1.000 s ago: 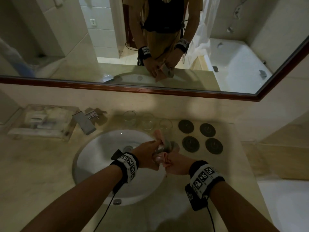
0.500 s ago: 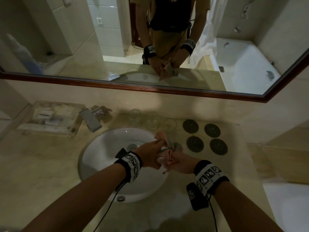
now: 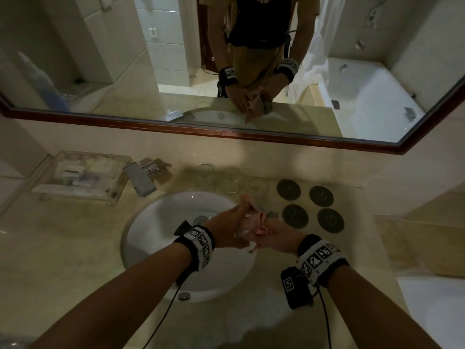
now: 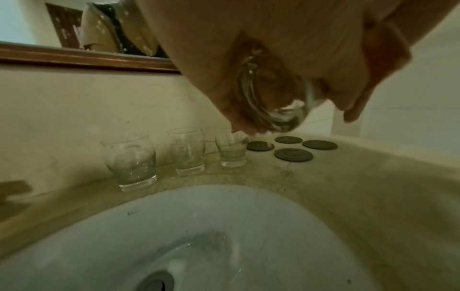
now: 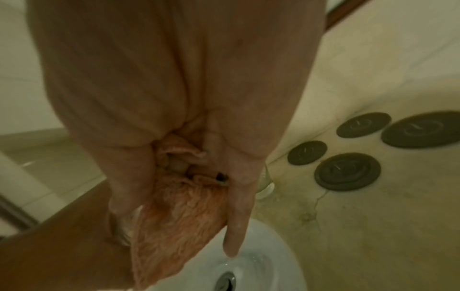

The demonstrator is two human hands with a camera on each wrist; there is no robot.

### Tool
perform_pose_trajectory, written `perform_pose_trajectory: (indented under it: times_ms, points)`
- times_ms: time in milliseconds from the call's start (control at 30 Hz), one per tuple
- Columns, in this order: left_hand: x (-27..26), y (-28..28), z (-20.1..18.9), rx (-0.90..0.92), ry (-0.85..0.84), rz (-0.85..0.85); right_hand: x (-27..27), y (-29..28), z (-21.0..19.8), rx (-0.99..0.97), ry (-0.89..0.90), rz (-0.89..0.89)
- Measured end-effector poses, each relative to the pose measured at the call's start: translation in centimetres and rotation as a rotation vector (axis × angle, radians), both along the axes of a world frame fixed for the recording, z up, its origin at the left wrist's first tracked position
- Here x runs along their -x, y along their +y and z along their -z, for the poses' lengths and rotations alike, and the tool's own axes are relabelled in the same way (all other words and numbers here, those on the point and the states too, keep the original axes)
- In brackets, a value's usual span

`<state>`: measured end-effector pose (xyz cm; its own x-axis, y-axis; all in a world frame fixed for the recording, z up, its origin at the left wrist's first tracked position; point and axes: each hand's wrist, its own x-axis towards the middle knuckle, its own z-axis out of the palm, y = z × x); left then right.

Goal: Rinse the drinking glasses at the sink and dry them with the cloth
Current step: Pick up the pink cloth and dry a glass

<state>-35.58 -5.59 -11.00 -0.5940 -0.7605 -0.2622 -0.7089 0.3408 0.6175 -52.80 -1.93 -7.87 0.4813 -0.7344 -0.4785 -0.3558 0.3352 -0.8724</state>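
Over the right rim of the white sink (image 3: 156, 238) my left hand (image 3: 227, 229) grips a clear drinking glass (image 4: 271, 106), lying on its side. My right hand (image 3: 275, 235) holds the pink cloth (image 3: 254, 222) bunched into and around the glass; in the right wrist view the pink cloth (image 5: 174, 222) hangs below my curled fingers. Three more clear glasses (image 3: 206, 175) (image 3: 232, 180) (image 3: 258, 185) stand upright in a row behind the basin, seen from the left wrist as the three glasses (image 4: 129, 161) (image 4: 187, 151) (image 4: 231, 148).
Several dark round coasters (image 3: 309, 205) lie on the counter right of the glasses. A chrome faucet (image 3: 141, 177) and a clear tray of toiletries (image 3: 78, 177) stand back left. A mirror (image 3: 226, 71) spans the wall; the bathtub (image 3: 440, 311) lies to the right.
Both hands have stayed together over the sink's right rim; the cloth has turned slightly around the glass. The head camera has tilted a little.
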Motion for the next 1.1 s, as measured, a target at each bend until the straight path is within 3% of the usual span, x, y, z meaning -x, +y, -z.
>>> perform_pose_trajectory:
  times_ms: [133,333,533,633,700,800,867,1000,1100]
  points:
    - [-0.3,0.0,0.3,-0.096,-0.053,-0.07,-0.1,-0.7,0.1,0.047,0.153,-0.133]
    - [-0.1,0.0,0.8,0.013,-0.056,-0.082,-0.5,-1.1,0.2,0.051,0.187,-0.194]
    - [-0.4,0.5,1.5,0.194,-0.08,-0.088,-0.6,-1.2,1.1,-0.098,0.002,0.013]
    - [-0.5,0.3,1.7,0.196,-0.049,-0.092,-0.5,-1.4,0.9,-0.112,-0.03,0.08]
    - [-0.6,0.1,1.3,0.153,-0.045,-0.09,-0.5,-1.4,0.2,-0.026,0.122,-0.036]
    - [-1.1,-0.1,0.9,0.145,-0.107,-0.025,-0.3,-0.7,-0.6,0.213,0.579,-0.426]
    - [-1.5,-0.3,0.8,0.135,-0.162,0.036,-0.5,0.2,-1.3,0.359,0.795,-0.585]
    - [-1.9,-0.4,0.3,0.134,-0.205,0.112,-0.9,1.1,-1.3,0.851,1.013,-0.861]
    - [-2.0,-0.6,0.1,0.115,-0.21,0.113,-0.5,0.7,-0.1,1.004,1.111,-0.913]
